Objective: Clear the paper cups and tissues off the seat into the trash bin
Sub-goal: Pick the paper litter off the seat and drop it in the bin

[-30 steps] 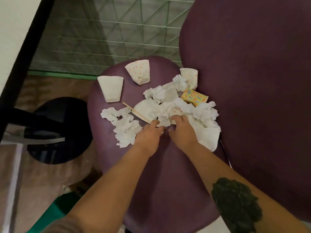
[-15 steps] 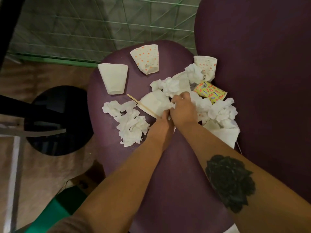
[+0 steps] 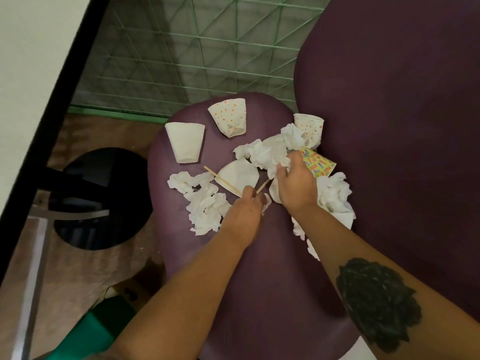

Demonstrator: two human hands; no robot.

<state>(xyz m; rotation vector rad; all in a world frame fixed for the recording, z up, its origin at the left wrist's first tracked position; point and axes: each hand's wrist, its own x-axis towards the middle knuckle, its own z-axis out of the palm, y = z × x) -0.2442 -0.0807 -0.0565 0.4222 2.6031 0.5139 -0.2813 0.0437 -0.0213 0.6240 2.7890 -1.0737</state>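
Nearest the camera, two bare forearms are stretched out over the purple seat, the right one marked by a dark tattoo. The left hand is closed at its fingertips around a thin wooden stirrer beside a second stirrer lying flat. Just beside it, not touching, the right hand is curled into a crumpled white tissue wad, which is gripped at the centre of the litter. A loose heap of tissues is seen left of the left hand, more tissues right of the right hand. A flattened white cup lies between the hands and the far cups. A yellow patterned cup is tucked behind the right hand. Farther back, a plain white cup, a dotted cup and another dotted cup are lying on the seat. On the floor to the left, a round black bin is seen.
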